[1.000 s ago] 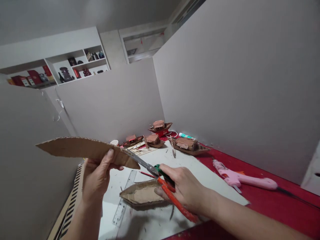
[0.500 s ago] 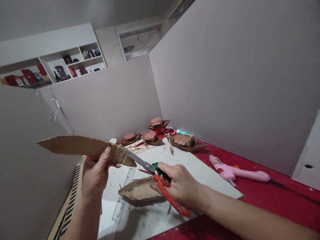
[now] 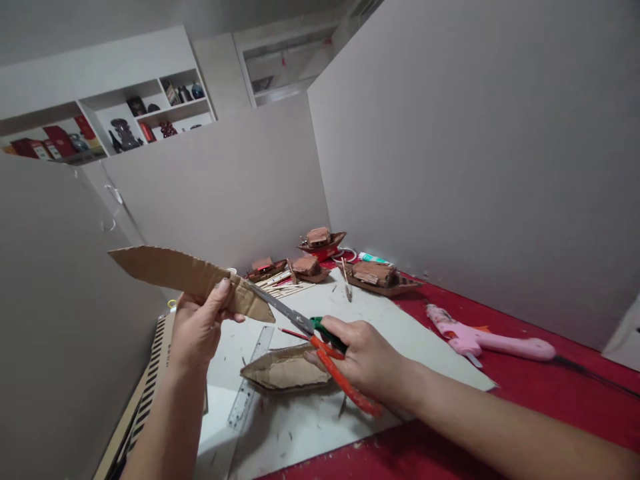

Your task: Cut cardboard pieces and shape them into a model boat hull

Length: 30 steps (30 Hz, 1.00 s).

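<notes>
Big grey wall (image 3: 475,167) fills upper R of frame, closing off the far side. Red table (image 3: 540,403) runs lower R; white sheet (image 3: 390,333) covers its middle, prob. to protect it.

Long pointed cardboard piece (image 3: 170,270), L of center, is up in the air, tilted down to the R. L hand (image 3: 197,327) pinches it, thumb on near face, other fingers behind, prob. to steady it and leave the R end free.

Cardboard hull (image 3: 295,370), lower center, sits under R hand (image 3: 365,360), so room below looks tight. Model boats (image 3: 370,277) sit at the sheet's far edge, out of the way.

Pink glue gun (image 3: 493,342), R, is well apart, so R arm prob. has some side room.

R fingers are wrapped round the handles of the scissors (image 3: 293,317); blades lie at the piece's R part, bite unclear. Ruler (image 3: 243,400) slants by hull's L tip; pencil (image 3: 293,333) just beyond hull.
</notes>
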Each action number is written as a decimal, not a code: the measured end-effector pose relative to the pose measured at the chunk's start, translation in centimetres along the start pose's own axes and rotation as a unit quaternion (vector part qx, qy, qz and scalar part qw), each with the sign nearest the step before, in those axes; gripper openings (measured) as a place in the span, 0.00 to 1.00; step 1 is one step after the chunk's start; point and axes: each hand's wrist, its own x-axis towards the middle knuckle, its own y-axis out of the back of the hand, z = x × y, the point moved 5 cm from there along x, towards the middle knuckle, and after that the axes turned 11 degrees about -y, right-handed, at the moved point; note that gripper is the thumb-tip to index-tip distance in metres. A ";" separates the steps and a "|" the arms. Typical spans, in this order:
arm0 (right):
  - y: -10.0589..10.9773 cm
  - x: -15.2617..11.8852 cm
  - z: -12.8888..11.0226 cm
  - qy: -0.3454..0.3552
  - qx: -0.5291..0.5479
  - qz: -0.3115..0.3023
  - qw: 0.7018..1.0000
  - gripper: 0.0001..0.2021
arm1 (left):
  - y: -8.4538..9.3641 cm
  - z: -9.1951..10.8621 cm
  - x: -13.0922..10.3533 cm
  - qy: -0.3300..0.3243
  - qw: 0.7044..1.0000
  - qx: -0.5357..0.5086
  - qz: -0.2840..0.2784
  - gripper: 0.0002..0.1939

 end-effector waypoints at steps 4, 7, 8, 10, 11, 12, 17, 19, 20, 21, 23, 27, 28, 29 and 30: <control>0.1 0.3 0.3 -0.029 -0.084 0.015 0.996 0.16 | -0.1 -0.7 -0.1 0.007 0.999 0.027 -0.021 0.09; -0.1 0.3 0.4 -0.036 -0.085 -0.001 0.996 0.16 | -0.2 -1.2 -0.4 0.018 0.998 0.037 -0.037 0.09; -0.2 0.2 0.4 -0.036 -0.073 -0.009 0.997 0.17 | -0.3 -1.3 -0.4 0.021 0.998 0.035 -0.041 0.09; -0.5 -0.1 0.7 -0.035 -0.040 -0.024 0.998 0.17 | -0.4 -1.4 -0.5 0.030 0.998 0.028 -0.051 0.09; -0.6 -0.2 0.8 -0.035 -0.023 -0.029 0.999 0.17 | -0.4 -1.3 -0.5 0.036 0.998 0.025 -0.056 0.09; -0.7 -0.4 1.0 -0.034 -0.008 -0.032 0.999 0.17 | -0.4 -1.3 -0.5 0.043 0.997 0.021 -0.062 0.10; -1.1 -0.6 1.4 -0.026 0.027 -0.029 0.999 0.17 | -0.6 -1.3 -0.7 0.073 0.994 -0.004 -0.078 0.13; -1.2 -0.6 1.2 -0.020 0.036 -0.028 0.999 0.16 | -0.6 -1.5 -0.8 0.090 0.993 -0.016 -0.073 0.13; -1.3 -0.5 1.2 -0.019 0.042 -0.028 0.999 0.16 | -0.7 -1.6 -0.8 0.099 0.992 -0.023 -0.071 0.13; -1.3 -0.4 1.1 -0.021 0.051 -0.027 0.998 0.16 | -0.7 -1.7 -0.8 0.108 0.991 -0.032 -0.070 0.13; -1.1 -0.3 1.0 -0.032 0.075 -0.014 0.997 0.17 | -0.8 -1.9 -0.8 0.120 0.989 -0.044 -0.070 0.13; -0.3 0.1 1.8 -0.108 0.169 0.055 0.978 0.20 | -0.8 -2.2 -0.9 0.131 0.986 -0.048 -0.087 0.15; -0.2 0.1 2.2 -0.141 0.204 0.064 0.967 0.20 | -0.9 -2.4 -1.0 0.136 0.985 -0.046 -0.096 0.15; -0.1 0.2 2.6 -0.172 0.241 0.068 0.953 0.21 | -0.9 -2.6 -1.1 0.142 0.983 -0.043 -0.107 0.14; -0.1 0.3 3.0 -0.197 0.276 0.068 0.938 0.21 | -1.0 -2.8 -1.2 0.148 0.981 -0.040 -0.118 0.14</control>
